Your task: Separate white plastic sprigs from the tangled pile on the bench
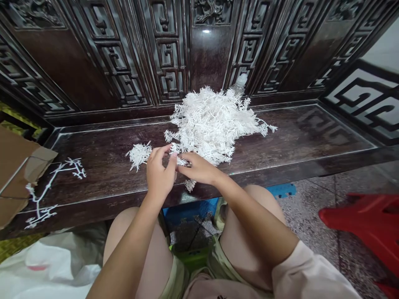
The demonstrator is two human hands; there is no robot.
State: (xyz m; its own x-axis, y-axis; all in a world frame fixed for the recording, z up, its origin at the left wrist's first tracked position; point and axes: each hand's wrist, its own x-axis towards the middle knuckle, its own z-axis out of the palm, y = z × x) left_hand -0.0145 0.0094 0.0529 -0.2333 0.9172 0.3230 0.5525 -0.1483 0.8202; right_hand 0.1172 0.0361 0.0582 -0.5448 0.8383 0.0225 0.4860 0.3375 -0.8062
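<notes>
My left hand (160,168) is closed, thumb and fingers pinching a white plastic sprig (175,148) in front of the large pile. Close beside it, my right hand (199,167) has its fingers bent around the lower part of white sprigs, one end of which hangs below at the bench's front edge. Directly behind both hands rises a big heap of white branching plastic sprigs (212,120). To the left of my left hand lies a small bunch of white sprigs (139,155). Fingers hide part of what I hold.
The dark wooden bench (299,141) has a carved back. A clear bottle (240,84) stands behind the heap. At left are a bare white branch (46,189), a cardboard box (15,166) and a white bag (50,265). A red plastic stool (364,220) is at right.
</notes>
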